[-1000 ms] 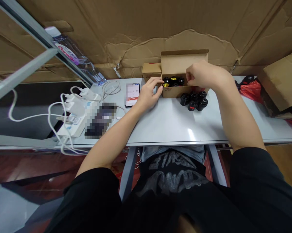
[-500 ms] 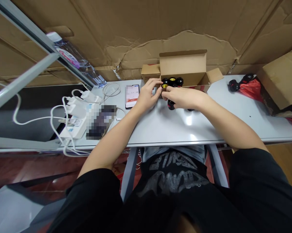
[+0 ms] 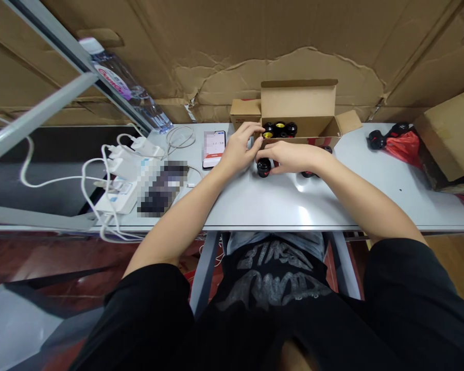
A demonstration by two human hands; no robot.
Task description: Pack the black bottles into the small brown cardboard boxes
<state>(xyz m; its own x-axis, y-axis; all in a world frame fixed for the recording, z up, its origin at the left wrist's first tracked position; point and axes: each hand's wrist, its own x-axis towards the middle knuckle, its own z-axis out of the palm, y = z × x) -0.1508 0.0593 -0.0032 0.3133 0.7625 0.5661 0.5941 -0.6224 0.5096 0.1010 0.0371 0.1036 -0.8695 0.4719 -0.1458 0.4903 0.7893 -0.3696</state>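
Note:
An opened cardboard box (image 3: 299,93) stands at the back of the table with its flaps up. Inside its left part sit several black lamp sockets (image 3: 291,129), some showing a gold screw thread. My left hand (image 3: 240,149) is curled around the box's front left corner, fingertips at the rim. Just in front of the box, my right hand (image 3: 286,157) has its fingers and thumb around a black lamp socket (image 3: 263,168) low over the table. More black pieces (image 3: 308,174) show partly behind my right wrist.
On the left are a phone (image 3: 213,149), a blurred dark device (image 3: 164,188), a white power strip (image 3: 118,201) with cables, and a water bottle (image 3: 127,87). To the right lie black parts with red plastic (image 3: 404,147) beside another carton (image 3: 453,136).
My right hand has drawn back from the box's rim to the socket in front, which has shifted left and turned. A gold-threaded socket now sits uncovered in the box. My left hand stays at the corner.

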